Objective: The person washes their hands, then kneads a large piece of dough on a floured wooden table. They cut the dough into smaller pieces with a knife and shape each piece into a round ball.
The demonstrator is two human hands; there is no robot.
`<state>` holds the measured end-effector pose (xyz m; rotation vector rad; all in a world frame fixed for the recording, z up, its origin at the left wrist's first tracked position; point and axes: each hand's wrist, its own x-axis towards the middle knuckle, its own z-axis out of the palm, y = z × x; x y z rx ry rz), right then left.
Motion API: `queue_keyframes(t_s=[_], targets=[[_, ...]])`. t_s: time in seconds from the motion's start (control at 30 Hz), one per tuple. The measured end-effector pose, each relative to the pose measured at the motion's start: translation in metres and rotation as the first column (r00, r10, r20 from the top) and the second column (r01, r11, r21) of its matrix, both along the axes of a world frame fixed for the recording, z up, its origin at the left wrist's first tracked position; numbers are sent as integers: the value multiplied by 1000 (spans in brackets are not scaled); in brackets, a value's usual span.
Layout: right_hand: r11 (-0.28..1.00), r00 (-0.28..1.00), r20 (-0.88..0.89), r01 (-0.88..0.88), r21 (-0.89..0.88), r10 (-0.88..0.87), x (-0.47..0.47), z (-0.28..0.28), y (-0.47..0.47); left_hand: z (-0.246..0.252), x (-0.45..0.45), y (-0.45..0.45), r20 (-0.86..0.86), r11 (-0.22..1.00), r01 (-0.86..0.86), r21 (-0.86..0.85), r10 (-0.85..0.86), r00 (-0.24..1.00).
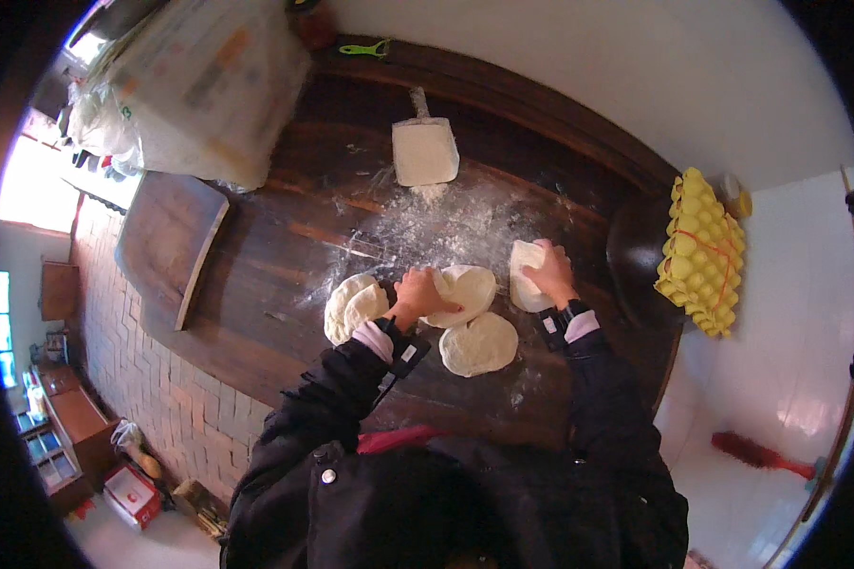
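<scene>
My left hand (420, 293) lies on the left edge of a flattened dough round (471, 290), its fingers bent; whether it grips the dough is unclear. Another dough round (478, 345) sits just below, against the first. Left of that hand are overlapping dough pieces (352, 306). My right hand (551, 272) grips the right side of a separate flat dough piece (525, 284), thumb over its top. Scattered flour (441, 224) whitens the dark wooden table (256, 284) beyond both hands. A flat scoop (425, 151) heaped with flour rests farther back, handle pointing away.
A large plastic bag (206, 92) stands at the back left, near a curved wooden board (171, 235). A green peeler (364, 49) lies along the back ledge. Right of the table's dark round pan (633, 256) are stacked yellow egg trays (704, 256).
</scene>
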<state>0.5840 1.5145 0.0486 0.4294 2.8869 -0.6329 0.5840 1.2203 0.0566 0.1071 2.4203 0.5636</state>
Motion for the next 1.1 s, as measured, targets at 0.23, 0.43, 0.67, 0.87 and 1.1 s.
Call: queue_keyframes(t_s=[0.23,0.43,0.67,0.87,1.1], targets=[[928,845,-395,-366,63,360,-39,39,-57,18,-45,-14,-497,978,186,99,-113,860],[985,861,-479,-160,67,173,56,45,-39,5,-79,-51,-676,936,251,247,-19,736],[870,905,-163,423,251,-393,319,17,2,18,61,-50,-607,889,237,392,56,793],[742,867,-35,445,501,-497,407,-27,40,16,110,-35,-644,851,366,377,-43,764],[683,820,0,478,552,-573,398,-35,112,1,121,26,-435,894,415,170,-310,845]])
